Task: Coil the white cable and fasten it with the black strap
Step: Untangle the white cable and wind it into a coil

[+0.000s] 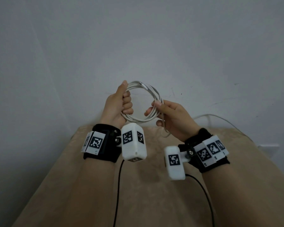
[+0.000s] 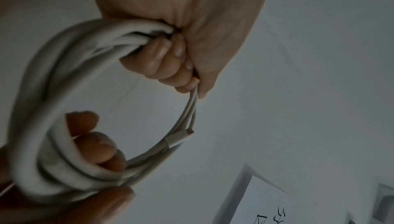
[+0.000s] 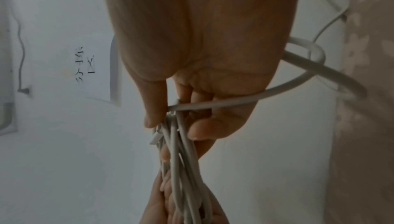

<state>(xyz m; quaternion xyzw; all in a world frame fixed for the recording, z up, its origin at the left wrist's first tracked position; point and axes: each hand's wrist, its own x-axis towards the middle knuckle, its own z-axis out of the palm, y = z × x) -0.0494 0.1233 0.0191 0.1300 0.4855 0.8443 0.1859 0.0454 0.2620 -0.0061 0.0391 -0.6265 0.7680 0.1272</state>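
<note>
The white cable (image 1: 152, 91) is wound into a round coil of several turns, held up in front of the wall. My left hand (image 1: 126, 99) grips the coil's left side in a fist, thumb up along it. On the coil's right side, my right hand (image 1: 152, 109) pinches the strands between thumb and fingers. A loose strand (image 1: 165, 130) loops under the right palm. One connector end (image 2: 181, 136) lies along the top of the coil. From the right wrist, the bundle (image 3: 181, 160) runs down from my right fingers (image 3: 153, 119) to the left hand (image 3: 170, 202). No black strap shows in any view.
A beige cloth-covered surface (image 1: 138, 194) lies below my forearms. Another white cable (image 1: 220, 117) trails along its back right edge at the wall. Black camera leads (image 1: 118, 185) hang from both wrists. A paper sign (image 3: 95, 69) is stuck on the wall.
</note>
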